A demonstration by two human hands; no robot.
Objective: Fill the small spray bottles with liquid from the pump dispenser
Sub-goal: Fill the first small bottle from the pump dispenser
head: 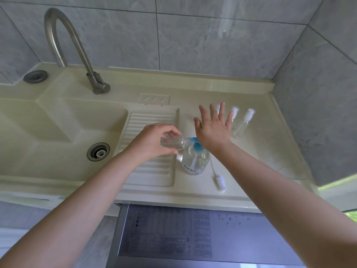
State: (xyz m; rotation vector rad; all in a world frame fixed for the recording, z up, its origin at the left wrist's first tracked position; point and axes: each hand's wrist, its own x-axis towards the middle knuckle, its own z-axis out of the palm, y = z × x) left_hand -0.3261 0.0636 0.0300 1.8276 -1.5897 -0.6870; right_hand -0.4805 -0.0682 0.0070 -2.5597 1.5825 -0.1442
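Note:
A clear pump dispenser (pixel 195 161) with a blue pump head (pixel 197 146) stands on the counter beside the ribbed drainboard. My left hand (pixel 154 141) grips a small clear spray bottle (pixel 172 143), tilted sideways, its open mouth against the blue nozzle. My right hand (pixel 213 128) has its fingers spread straight and its palm heel presses on the pump head. Behind the right hand stand three capped small spray bottles; the rightmost one (pixel 242 123) is fully visible, the others partly hidden. A loose white spray cap with its tube (pixel 219 179) lies on the counter to the right of the dispenser.
A cream sink basin (pixel 58 130) with a metal drain (pixel 98 151) lies to the left, under a curved steel faucet (pixel 63 41). The ribbed drainboard (pixel 152 171) sits between basin and dispenser. Grey tiled walls close the back and right. A grey appliance top (pixel 193 238) is below the counter edge.

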